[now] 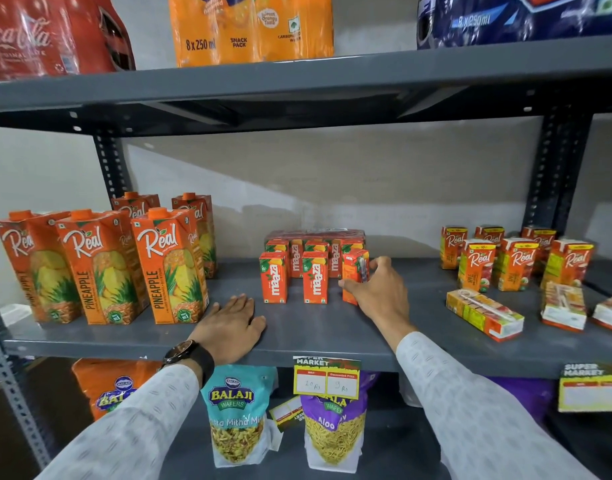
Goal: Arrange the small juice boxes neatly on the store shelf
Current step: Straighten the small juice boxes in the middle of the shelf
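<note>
Small orange Maaza juice boxes stand in the middle of the grey shelf (315, 337). Two front boxes (274, 277) (315, 277) face forward, with more boxes and a wrapped pack (315, 237) behind them. My right hand (377, 289) grips a third front Maaza box (355, 268), which stands turned at an angle to the right of the other two. My left hand (233, 323) lies flat, palm down, on the shelf's front edge, holding nothing. It wears a black watch.
Tall Real pineapple cartons (166, 268) stand at the left. Small Real juice boxes (516, 263) stand at the right, with some lying on their sides (484, 315). Balaji snack bags (237, 414) hang on the shelf below. Bottle packs sit on the shelf above.
</note>
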Motion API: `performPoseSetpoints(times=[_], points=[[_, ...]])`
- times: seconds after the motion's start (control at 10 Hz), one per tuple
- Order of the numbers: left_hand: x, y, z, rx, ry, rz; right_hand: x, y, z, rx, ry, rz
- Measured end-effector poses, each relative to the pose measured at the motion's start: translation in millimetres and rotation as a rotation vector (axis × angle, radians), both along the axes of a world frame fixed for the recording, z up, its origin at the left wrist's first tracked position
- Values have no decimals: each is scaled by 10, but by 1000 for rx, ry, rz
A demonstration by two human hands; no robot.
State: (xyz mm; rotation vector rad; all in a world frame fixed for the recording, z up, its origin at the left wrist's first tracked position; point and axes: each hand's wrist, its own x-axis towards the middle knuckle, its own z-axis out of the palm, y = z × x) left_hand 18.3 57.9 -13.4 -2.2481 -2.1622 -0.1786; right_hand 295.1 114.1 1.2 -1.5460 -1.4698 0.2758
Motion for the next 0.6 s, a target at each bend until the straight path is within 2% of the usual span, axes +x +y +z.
performPoseSetpoints(times=[0.4,0.6], points=[[-6,9,-12,2,8,-1,-9,-23,-4,18,-38,12],[-7,27,2,4,-3,4,-12,-36,35,22,22,45]])
